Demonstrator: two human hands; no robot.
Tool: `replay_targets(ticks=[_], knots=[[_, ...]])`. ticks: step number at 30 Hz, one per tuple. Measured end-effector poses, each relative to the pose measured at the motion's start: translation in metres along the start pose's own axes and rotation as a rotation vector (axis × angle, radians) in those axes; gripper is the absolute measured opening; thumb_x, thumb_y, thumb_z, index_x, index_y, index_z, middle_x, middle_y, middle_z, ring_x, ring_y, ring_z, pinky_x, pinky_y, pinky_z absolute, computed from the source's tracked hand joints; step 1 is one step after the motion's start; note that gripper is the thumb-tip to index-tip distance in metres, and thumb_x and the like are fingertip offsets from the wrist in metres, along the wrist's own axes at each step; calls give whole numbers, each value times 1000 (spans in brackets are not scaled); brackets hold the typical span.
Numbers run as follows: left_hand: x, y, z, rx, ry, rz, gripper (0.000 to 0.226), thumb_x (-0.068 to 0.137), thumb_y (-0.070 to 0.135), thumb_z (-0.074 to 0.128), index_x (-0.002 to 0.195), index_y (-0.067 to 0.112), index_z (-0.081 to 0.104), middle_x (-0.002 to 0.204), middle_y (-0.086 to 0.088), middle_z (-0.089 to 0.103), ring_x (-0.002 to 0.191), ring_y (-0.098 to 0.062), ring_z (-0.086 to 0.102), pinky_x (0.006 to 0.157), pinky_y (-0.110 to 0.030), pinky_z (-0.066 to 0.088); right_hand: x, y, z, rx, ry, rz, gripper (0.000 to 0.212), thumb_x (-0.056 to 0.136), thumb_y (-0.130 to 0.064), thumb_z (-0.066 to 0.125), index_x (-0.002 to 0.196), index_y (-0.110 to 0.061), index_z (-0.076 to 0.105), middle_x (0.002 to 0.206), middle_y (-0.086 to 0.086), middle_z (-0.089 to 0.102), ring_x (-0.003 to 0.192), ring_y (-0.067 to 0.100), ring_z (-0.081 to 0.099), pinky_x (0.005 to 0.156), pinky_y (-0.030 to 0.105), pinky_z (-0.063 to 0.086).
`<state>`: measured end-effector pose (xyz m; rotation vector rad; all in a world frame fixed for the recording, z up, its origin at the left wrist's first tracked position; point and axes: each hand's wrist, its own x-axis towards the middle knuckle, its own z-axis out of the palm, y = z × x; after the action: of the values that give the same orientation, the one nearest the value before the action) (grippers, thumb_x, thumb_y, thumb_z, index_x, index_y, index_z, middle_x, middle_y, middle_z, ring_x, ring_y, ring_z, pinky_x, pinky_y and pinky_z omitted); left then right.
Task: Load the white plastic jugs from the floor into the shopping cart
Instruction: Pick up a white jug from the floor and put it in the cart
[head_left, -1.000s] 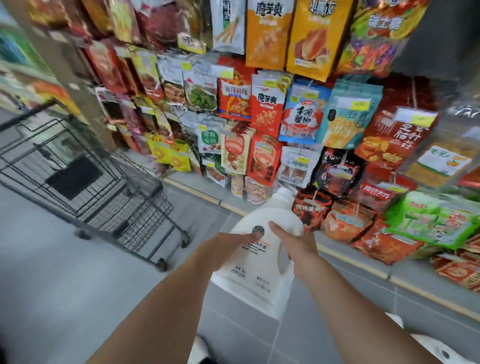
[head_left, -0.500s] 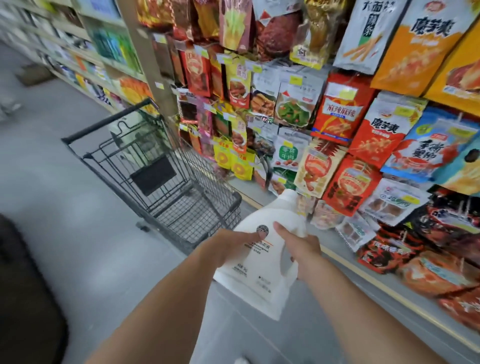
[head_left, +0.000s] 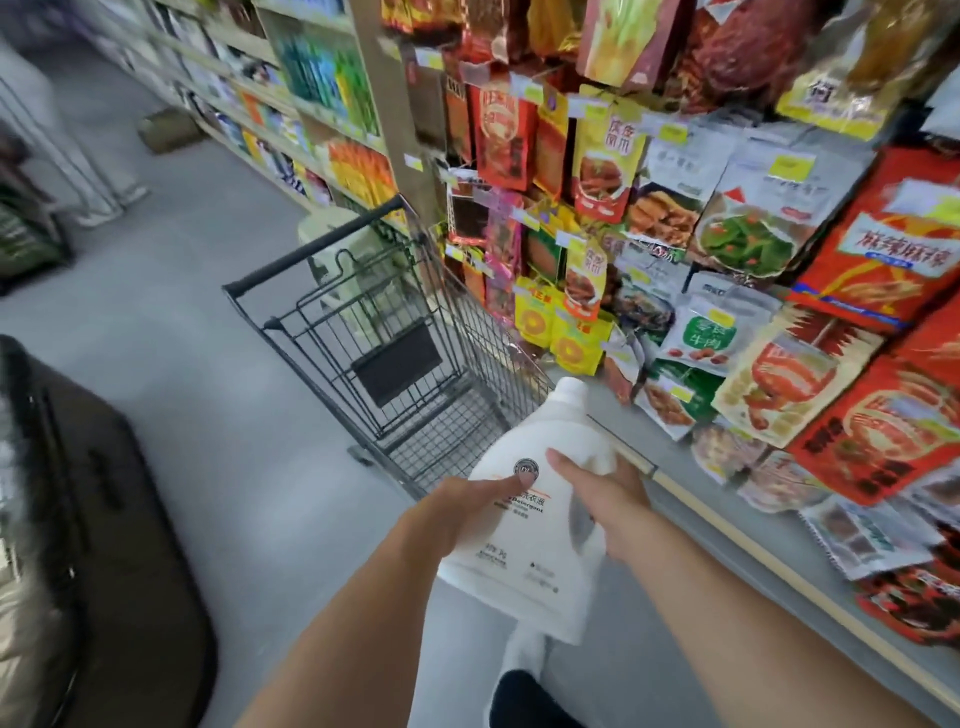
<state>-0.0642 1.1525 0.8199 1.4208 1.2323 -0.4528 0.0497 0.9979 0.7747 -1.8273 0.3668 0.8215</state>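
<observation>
I hold a white plastic detergent jug (head_left: 524, 551) in the air with both hands, its cap pointing away toward the cart. My left hand (head_left: 457, 506) grips the jug's left side, thumb lying across the label. My right hand (head_left: 602, 504) curls round the handle on the jug's right side. The dark wire shopping cart (head_left: 395, 332) stands just beyond the jug, its basket looking empty, its black handlebar at the far left end. The jug's far side and the fingers beneath it are hidden.
Hanging snack packets (head_left: 753, 260) fill the display on the right, over a low grey ledge (head_left: 753, 525). Stocked shelves (head_left: 311, 93) run along the aisle behind the cart. A dark brown bag (head_left: 104, 545) sits at lower left. My shoe (head_left: 524, 691) shows below the jug.
The view has swung left and moved closer, so the cart now sits directly ahead of the jug. Both hands keep the same hold on the jug.
</observation>
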Motion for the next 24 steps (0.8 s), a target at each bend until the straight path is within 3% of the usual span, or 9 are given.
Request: replay_targets(ticks=[1,4,5,10,14,17,19,22,24], knots=[[10,5,-10,-11,5,-3,136,39,80,97,149,10,58,134,-9,69,121,-34,67,109,-44,53,9,-7,12,-17,7,3,121,34,-77,98,133,-21,57,121,4,74,95,31,73,93,49,63],[35,27,-36,-65,-3,-11,101,63,69,96,135,7,62,104,-4,72,88,-22,68,83,-34,51,38,-31,45,-20,14,-14,130,31,-75,96,140,-18,56,131,8,73,113,34,74,101,53,61],[42,33,-45,-55,16,-27,107,63,71,95,140,5,61,104,-4,72,86,-21,68,80,-33,50,42,-42,55,-41,9,-9,131,32,-74,97,141,-15,56,133,10,72,116,33,73,103,52,60],[86,71,-83,-5,49,-75,134,46,85,93,151,10,57,132,-9,69,116,-34,66,97,-43,52,72,-90,95,-92,-13,-2,104,63,-63,97,144,-10,57,140,11,66,127,33,64,96,37,53],[122,98,-112,48,41,-33,127,52,86,88,150,11,59,143,-12,65,129,-37,62,100,-40,48,98,-113,129,-46,-26,17,109,58,-64,98,144,-15,51,141,9,64,124,34,65,98,44,56],[154,116,-133,93,38,-34,129,55,83,89,157,12,53,160,-15,51,143,-40,55,118,-50,46,120,-121,154,-40,-5,52,106,61,-65,97,140,-14,47,138,12,63,121,37,66,100,51,58],[180,124,-146,105,32,-32,132,58,80,90,162,11,46,165,-15,47,148,-40,51,121,-54,43,132,-124,171,-20,11,81,102,57,-70,95,131,-19,47,130,11,66,113,37,68,97,53,61],[227,130,-165,229,16,-46,147,32,94,88,151,13,59,144,-12,69,129,-37,68,110,-54,57,154,-120,201,27,30,132,102,54,-71,95,126,-21,45,124,9,67,108,37,70,94,56,63],[257,132,-175,245,-27,-57,134,33,88,93,140,12,67,122,-9,79,106,-30,78,92,-43,65,168,-118,218,74,60,171,95,62,-63,98,128,-18,46,124,8,68,107,34,70,91,49,63]])
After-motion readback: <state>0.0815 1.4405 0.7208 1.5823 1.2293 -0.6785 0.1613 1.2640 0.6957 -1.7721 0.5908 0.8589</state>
